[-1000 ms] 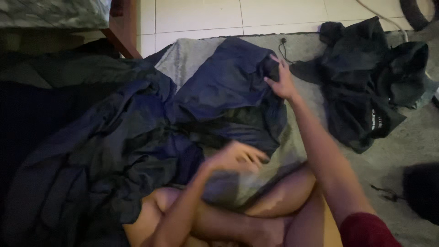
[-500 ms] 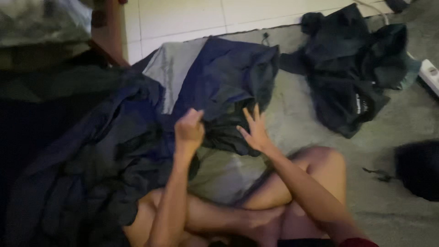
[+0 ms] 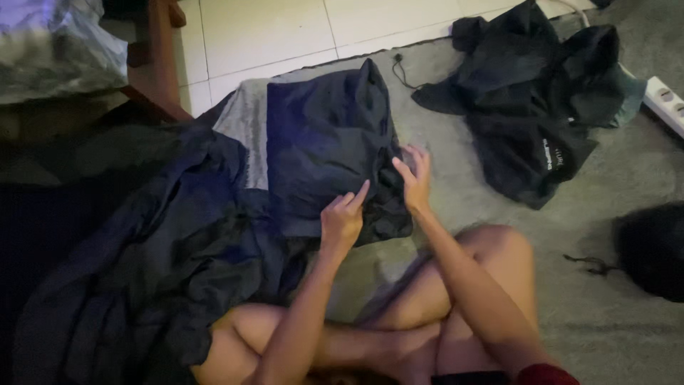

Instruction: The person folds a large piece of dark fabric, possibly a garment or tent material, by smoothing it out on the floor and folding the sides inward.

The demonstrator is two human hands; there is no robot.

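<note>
A dark navy jacket (image 3: 320, 150) with a grey lining lies partly folded on the grey carpet in front of my crossed legs. My left hand (image 3: 343, 221) rests on its near edge with the fingers bent and the forefinger raised. My right hand (image 3: 415, 178) touches the folded jacket's right edge, fingers spread and pressing the cloth. More of the same dark cloth (image 3: 142, 271) spreads to the left over my knee. Neither hand grips anything firmly.
A second black jacket (image 3: 541, 107) lies crumpled at the upper right. A white power strip (image 3: 666, 103) sits at the right edge. A dark object (image 3: 652, 246) lies at the right. A wooden furniture leg (image 3: 160, 60) and white floor tiles (image 3: 285, 36) are beyond the carpet.
Both hands have shifted up and right along the folded jacket's near edge. The jacket's top part now lies folded narrower and more upright.
</note>
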